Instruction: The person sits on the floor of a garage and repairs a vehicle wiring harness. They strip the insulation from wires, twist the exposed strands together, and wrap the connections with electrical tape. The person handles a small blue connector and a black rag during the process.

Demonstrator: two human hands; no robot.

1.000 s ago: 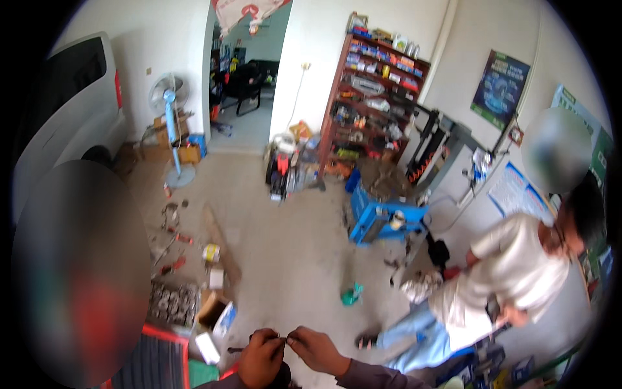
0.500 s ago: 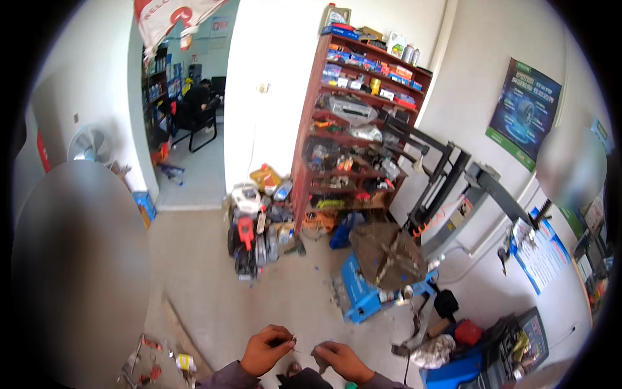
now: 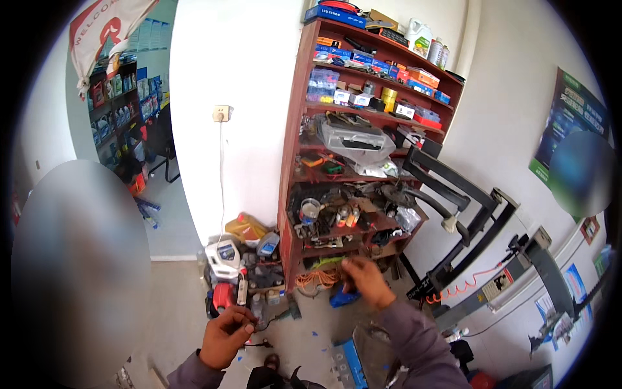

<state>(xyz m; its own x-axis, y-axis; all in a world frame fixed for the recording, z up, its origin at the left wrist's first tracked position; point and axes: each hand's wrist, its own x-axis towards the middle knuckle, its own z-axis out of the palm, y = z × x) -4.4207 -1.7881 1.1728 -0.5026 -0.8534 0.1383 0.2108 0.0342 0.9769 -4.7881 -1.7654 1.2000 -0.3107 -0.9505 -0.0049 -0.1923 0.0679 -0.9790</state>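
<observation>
My left hand (image 3: pixel 227 334) is low in the picture, thumb and fingers pinched together. A thin, dark, wire-like piece (image 3: pixel 264 343) shows just beyond the fingertips and seems to be held there; its kind is too small to tell. My right hand (image 3: pixel 364 282) is raised and stretched forward, in front of the lowest part of a red-brown shelf unit (image 3: pixel 289 162). Its fingers are curled downward and smeared by motion, so whether they hold anything is hidden. It appears apart from the shelves.
Oil jugs (image 3: pixel 223 260) and bottles stand on the floor left of the shelf unit. A black-armed machine (image 3: pixel 447 178) with a coiled orange hose (image 3: pixel 463 293) is at the right. A blue machine base (image 3: pixel 350 364) sits below my right forearm. A doorway (image 3: pixel 175 194) opens at the left.
My view has turned and come closer to the shelves. My hands have moved apart, the right one rising forward. The grey, cloth-like piece earlier at my right hand no longer shows.
</observation>
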